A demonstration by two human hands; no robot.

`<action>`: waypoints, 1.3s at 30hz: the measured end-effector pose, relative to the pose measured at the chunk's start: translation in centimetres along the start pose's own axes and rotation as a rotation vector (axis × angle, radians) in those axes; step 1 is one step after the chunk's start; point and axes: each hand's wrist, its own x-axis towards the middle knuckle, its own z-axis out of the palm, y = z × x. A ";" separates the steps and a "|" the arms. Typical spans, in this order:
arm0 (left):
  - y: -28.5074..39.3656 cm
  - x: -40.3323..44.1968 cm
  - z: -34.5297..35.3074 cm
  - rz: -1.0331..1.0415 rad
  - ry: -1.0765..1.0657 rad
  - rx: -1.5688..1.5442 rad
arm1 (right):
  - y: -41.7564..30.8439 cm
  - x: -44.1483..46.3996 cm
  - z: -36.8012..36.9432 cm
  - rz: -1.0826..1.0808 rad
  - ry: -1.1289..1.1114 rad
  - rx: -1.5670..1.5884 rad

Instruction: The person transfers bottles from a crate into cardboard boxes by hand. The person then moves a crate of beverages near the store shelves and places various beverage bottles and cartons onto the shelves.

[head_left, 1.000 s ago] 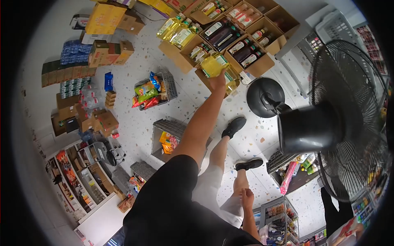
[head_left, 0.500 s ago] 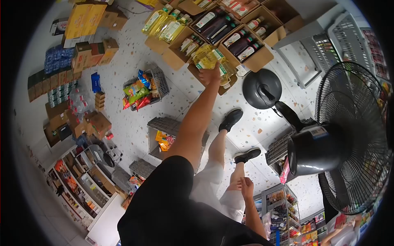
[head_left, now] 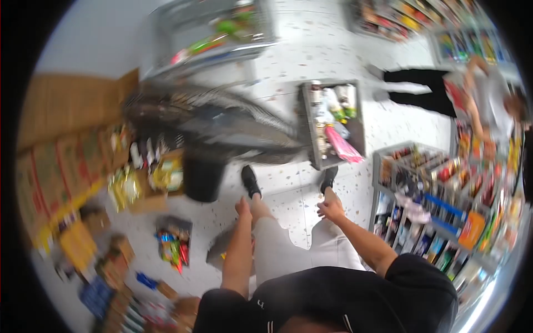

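Both bare hands hang beside light cloth shorts (head_left: 277, 244): the left hand (head_left: 242, 207) is blurred, its grip impossible to tell; the right hand (head_left: 331, 210) has loosely parted fingers. White floor (head_left: 291, 194), flecked like terrazzo, spreads beneath. Past the right shoe (head_left: 328, 180), a rectangular grey crate (head_left: 308, 125) holds bottles (head_left: 333, 102) and a shiny pink packet (head_left: 342, 143). Ahead of the left hand stands a black fan (head_left: 216, 133), wire-caged, its housing rounded. Farther off, a cardboard box (head_left: 149, 205) contains yellow bottles (head_left: 166, 172).
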 end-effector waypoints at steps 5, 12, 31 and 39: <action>-0.2 -8.4 13.3 0.118 -0.314 0.148 | 4.0 8.1 -10.4 -0.062 0.182 0.298; -2.8 -14.3 30.5 0.041 -0.297 0.156 | 13.3 25.8 -25.3 0.045 0.530 0.759; -10.8 -0.8 54.0 -0.132 -0.100 -0.943 | 18.4 49.3 -34.5 -0.018 0.082 1.635; -0.7 -2.0 59.9 -0.125 -0.143 -0.984 | 7.0 55.5 -40.4 -0.181 0.030 1.597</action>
